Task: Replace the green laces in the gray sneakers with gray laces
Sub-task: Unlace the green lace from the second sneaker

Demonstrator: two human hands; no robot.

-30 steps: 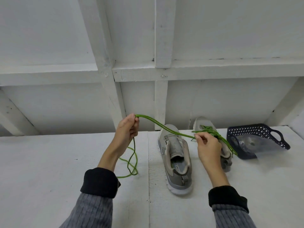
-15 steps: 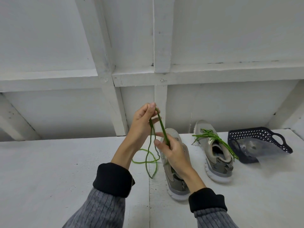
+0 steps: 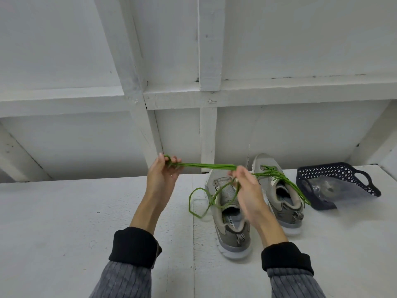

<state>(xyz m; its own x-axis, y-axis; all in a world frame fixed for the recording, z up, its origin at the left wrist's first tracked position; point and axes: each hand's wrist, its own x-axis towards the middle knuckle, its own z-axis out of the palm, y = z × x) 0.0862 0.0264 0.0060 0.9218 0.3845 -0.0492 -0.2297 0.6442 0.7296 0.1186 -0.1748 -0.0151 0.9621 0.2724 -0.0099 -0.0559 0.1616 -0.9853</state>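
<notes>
Two gray sneakers stand side by side on the white table. The left sneaker (image 3: 231, 214) has no lace in it. The right sneaker (image 3: 279, 196) still carries a green lace (image 3: 279, 176) through its eyelets, the ends trailing over its side. A loose green lace (image 3: 206, 166) is folded into several strands and stretched level between my hands above the table. My left hand (image 3: 163, 175) grips one end of the bundle. My right hand (image 3: 247, 186) pinches the other end over the left sneaker, and a loop hangs below it.
A dark blue perforated basket (image 3: 335, 179) lies tipped at the right, holding a clear plastic bag (image 3: 322, 188). A white wall with wooden beams (image 3: 208, 61) rises right behind the table (image 3: 64, 222).
My hands were close together half a second ago; they have drawn apart, pulling the folded green lace taut and level. The hanging loop has shifted right, over the left sneaker.
</notes>
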